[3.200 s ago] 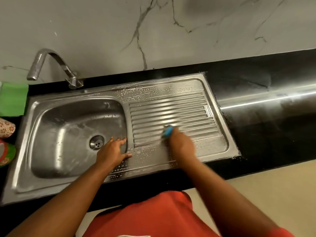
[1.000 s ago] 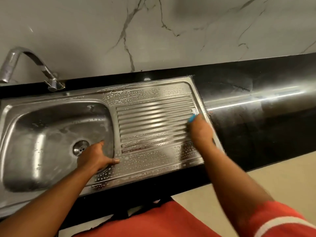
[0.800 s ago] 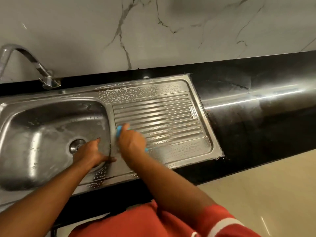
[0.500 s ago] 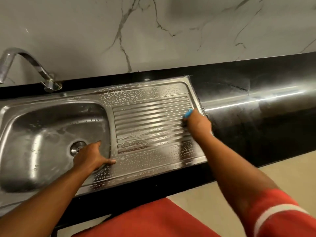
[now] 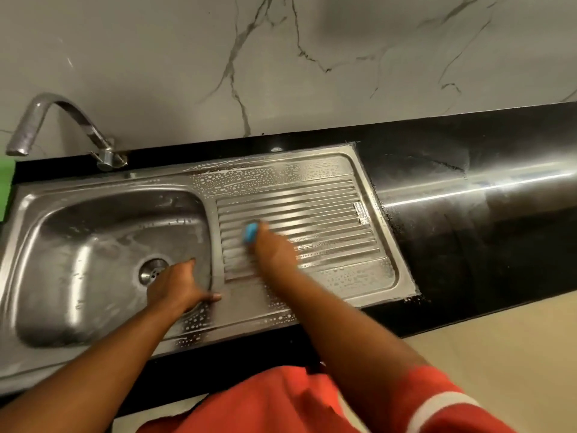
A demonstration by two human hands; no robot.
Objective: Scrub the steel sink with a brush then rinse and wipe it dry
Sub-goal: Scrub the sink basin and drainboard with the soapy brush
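Observation:
A steel sink (image 5: pixel 28 276) is set in a black counter, with its basin on the left and a ribbed drainboard (image 5: pixel 327 214) on the right, both speckled with soapy foam. My right hand (image 5: pixel 271 248) grips a blue brush (image 5: pixel 250 232) and holds it against the left part of the ribs. Most of the brush is hidden under the hand. My left hand (image 5: pixel 176 285) rests over the basin's right rim, fingers down inside the basin and thumb on the flat steel. A round drain (image 5: pixel 153 271) lies just left of that hand.
A curved steel tap (image 5: pixel 59 120) stands at the back left behind the basin. The black counter (image 5: pixel 484 214) runs to the right, wet and glossy near the sink. A marble wall rises behind. A green thing (image 5: pixel 6 189) shows at the far left edge.
My right hand has slid the blue brush from the drainboard's right end back to its left part. The left hand has stayed on the basin rim. The view has shifted slightly.

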